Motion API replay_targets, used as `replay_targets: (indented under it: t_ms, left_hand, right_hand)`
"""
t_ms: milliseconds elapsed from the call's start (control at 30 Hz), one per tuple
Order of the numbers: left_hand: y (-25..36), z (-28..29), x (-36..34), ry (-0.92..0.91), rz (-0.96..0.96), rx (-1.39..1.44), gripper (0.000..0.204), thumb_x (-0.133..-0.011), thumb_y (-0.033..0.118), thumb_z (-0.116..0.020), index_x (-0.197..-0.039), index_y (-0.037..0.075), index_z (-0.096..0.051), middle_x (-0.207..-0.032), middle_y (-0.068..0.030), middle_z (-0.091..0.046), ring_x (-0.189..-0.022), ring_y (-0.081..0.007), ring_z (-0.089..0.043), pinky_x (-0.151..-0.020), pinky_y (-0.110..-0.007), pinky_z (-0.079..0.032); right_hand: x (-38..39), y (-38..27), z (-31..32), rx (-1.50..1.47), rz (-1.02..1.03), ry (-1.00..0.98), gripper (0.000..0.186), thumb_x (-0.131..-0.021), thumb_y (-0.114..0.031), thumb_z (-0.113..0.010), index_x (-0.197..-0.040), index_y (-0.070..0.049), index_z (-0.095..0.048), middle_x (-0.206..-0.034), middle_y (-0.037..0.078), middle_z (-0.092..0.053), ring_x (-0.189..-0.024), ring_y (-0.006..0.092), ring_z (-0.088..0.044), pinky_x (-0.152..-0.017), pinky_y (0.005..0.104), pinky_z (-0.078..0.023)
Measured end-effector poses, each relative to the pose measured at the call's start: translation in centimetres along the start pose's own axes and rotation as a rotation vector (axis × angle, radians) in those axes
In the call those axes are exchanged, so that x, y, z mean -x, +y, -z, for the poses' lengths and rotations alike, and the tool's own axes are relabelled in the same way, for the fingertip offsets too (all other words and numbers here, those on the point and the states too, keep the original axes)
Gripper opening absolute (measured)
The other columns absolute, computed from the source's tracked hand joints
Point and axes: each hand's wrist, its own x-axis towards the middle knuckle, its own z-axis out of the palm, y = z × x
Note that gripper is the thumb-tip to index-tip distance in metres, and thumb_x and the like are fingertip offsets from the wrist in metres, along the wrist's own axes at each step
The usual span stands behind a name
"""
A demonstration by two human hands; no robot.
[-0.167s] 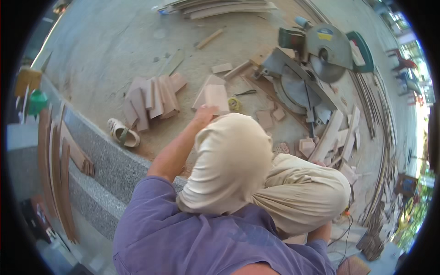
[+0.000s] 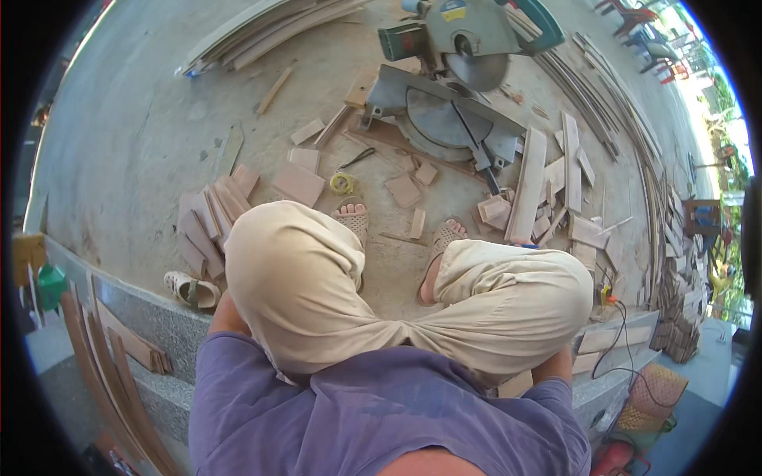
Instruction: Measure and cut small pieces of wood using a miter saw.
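Note:
I sit on a speckled stone step (image 2: pixel 167 309) in beige trousers, sandaled feet on the concrete. My left forearm goes down behind my left thigh, hiding that hand. My right forearm passes behind my right thigh; a bit of skin beside a small blue object shows past it, too small to make out. Pale board offcuts (image 2: pixel 298 182) lie beyond my feet, with a yellow tape measure (image 2: pixel 342 183) beside them and more stacked pieces (image 2: pixel 202 230) at the left. A green miter saw (image 2: pixel 429 119) stands ahead on the floor.
A loose clog (image 2: pixel 192 289) lies at the left. Long boards lean on the step (image 2: pixel 111 365) and lie at the back (image 2: pixel 270 32) and right (image 2: pixel 587 87). A cord runs down the right side to a woven basket (image 2: pixel 655 393). Plastic chairs (image 2: pixel 659 55) stand far right.
My left arm, earlier stretched forward to the pale offcuts, is drawn back behind my thigh. The view has shifted, so both sandaled feet now show and the saw sits higher and further left.

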Motion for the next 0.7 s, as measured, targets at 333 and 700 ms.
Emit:
replay_targets:
  t_ms: [333, 700]
  left_hand:
    - [20.8, -12.6, 24.3, -0.616, -0.768, -0.665, 0.046, -0.097, 0.015, -0.068, -0.138, -0.002, -0.061, -0.133, -0.0177, -0.070, -0.127, -0.0262, -0.064, -0.105, -0.041, -0.053]
    - [20.6, -22.1, 40.2, -1.547, -1.281, -0.601, 0.064, -0.095, 0.035, -0.078, -0.150, 0.010, -0.055, -0.131, -0.0387, -0.062, -0.115, -0.0422, -0.069, -0.094, -0.060, -0.058]
  right_hand:
    - [17.2, -24.0, 1.3, -0.137, 0.795, 0.419, 0.039, -0.113, -0.032, -0.055, -0.121, 0.004, -0.068, -0.088, 0.008, -0.068, -0.069, 0.0129, -0.062, -0.061, 0.0295, -0.054]
    - [31.7, -27.2, -4.3, 0.106, 1.456, 0.050, 0.046, -0.111, -0.034, -0.057, -0.140, 0.002, -0.057, -0.089, 0.012, -0.062, -0.070, 0.0217, -0.062, -0.067, 0.0391, -0.058]
